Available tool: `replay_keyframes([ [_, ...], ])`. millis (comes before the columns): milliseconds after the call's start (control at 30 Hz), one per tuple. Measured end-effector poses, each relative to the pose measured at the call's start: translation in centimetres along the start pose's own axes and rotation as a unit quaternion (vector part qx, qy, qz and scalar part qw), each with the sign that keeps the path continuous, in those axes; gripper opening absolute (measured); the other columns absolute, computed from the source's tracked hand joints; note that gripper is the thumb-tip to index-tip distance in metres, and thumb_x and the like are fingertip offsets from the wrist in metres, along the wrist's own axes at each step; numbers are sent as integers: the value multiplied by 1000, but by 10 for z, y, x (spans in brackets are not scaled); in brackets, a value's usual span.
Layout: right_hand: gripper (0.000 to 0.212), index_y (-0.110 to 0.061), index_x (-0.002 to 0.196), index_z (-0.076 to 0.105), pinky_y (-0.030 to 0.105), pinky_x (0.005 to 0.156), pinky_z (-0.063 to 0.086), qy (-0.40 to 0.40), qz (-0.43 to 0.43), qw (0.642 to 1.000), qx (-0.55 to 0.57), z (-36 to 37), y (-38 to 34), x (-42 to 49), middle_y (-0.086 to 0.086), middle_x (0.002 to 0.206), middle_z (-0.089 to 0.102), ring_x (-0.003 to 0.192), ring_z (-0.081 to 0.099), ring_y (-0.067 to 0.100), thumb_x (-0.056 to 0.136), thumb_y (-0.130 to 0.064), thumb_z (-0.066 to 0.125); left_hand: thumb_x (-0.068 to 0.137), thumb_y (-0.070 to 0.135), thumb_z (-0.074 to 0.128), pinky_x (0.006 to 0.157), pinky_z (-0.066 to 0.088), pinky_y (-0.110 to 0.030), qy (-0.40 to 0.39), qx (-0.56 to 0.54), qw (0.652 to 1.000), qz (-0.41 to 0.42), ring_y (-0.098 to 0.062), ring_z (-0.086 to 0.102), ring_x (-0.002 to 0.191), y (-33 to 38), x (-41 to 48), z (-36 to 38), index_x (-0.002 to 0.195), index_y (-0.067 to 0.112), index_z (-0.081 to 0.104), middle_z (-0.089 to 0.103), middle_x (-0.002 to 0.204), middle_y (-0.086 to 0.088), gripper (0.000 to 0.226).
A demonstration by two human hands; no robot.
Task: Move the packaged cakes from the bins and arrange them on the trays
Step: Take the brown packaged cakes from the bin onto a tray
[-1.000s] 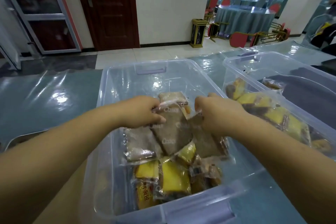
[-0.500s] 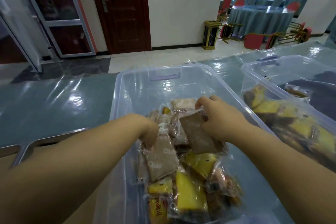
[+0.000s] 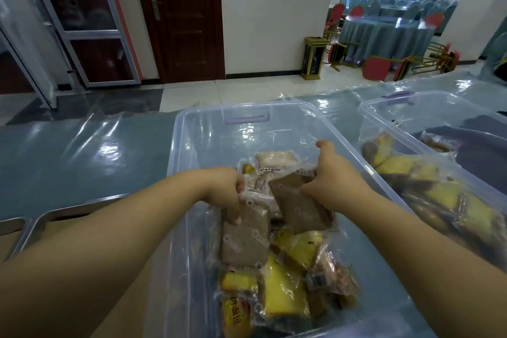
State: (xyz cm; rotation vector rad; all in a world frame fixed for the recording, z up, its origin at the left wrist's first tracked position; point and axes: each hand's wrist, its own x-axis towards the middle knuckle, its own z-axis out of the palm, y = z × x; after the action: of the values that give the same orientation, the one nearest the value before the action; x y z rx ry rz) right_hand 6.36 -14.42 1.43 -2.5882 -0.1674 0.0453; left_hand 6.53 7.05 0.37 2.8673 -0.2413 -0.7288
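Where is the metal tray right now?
Lower left of the head view: the metal tray lies just left of the near clear bin.

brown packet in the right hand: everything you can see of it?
The brown packet is a flat rectangular brown cake slice sealed in clear crinkly plastic with pale lettering. It lies tilted inside the clear bin, above the pile of other packets. The right hand pinches its upper right corner, thumb on top.
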Motion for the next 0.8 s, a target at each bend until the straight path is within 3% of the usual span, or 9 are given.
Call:
replay_keyframes([
  [100,62,-11,124,35,34,59,50,31,27,999,25,-4,-5,-4,3,79,51,73,56,21,73,-11,71,62,37,82,57,43,-28,79,-58,995,27,-17,56,79,2,-20,-4,84,34,47,55,90,6,41],
  [200,49,-16,114,48,31,67,46,96,10,994,51,-13,-13,-12,-9,78,48,78,52,18,70,-15,72,65,34,79,60,50,-28,195,-151,967,61,-13,58,79,-2,-47,-8,85,36,49,55,92,9,37],
  [333,37,-21,104,59,9,56,38,227,-64,965,114,-25,-33,-34,-21,75,51,71,54,-5,71,-11,71,64,25,82,57,39,-10,378,-288,873,108,0,55,79,-11,-93,-19,86,37,54,56,89,16,38],
  [433,45,-21,111,57,-4,65,36,307,-148,927,158,-26,-58,-58,-19,87,55,81,49,-23,72,-5,73,61,30,84,60,40,-10,493,-338,792,125,7,57,83,-25,-132,-25,86,44,53,59,90,18,42],
  [600,55,-24,120,47,1,76,42,369,-249,867,223,-15,-123,-94,-33,101,47,94,50,-18,75,-9,75,51,41,82,63,54,-17,566,-429,688,153,-2,67,82,-72,-195,-16,93,48,53,69,91,14,52],
  [667,56,-24,120,45,0,78,40,374,-282,853,230,-2,-153,-106,-39,101,46,96,48,-19,75,-11,75,49,41,83,61,53,-15,576,-455,666,136,-3,68,77,-98,-215,-5,91,47,54,69,89,17,51],
  [800,52,-17,123,47,0,80,39,335,-319,852,245,38,-211,-125,-29,106,47,97,48,-17,77,-19,72,45,37,85,61,55,-21,561,-495,657,96,-9,70,77,-160,-248,28,85,43,58,72,86,10,48],
])
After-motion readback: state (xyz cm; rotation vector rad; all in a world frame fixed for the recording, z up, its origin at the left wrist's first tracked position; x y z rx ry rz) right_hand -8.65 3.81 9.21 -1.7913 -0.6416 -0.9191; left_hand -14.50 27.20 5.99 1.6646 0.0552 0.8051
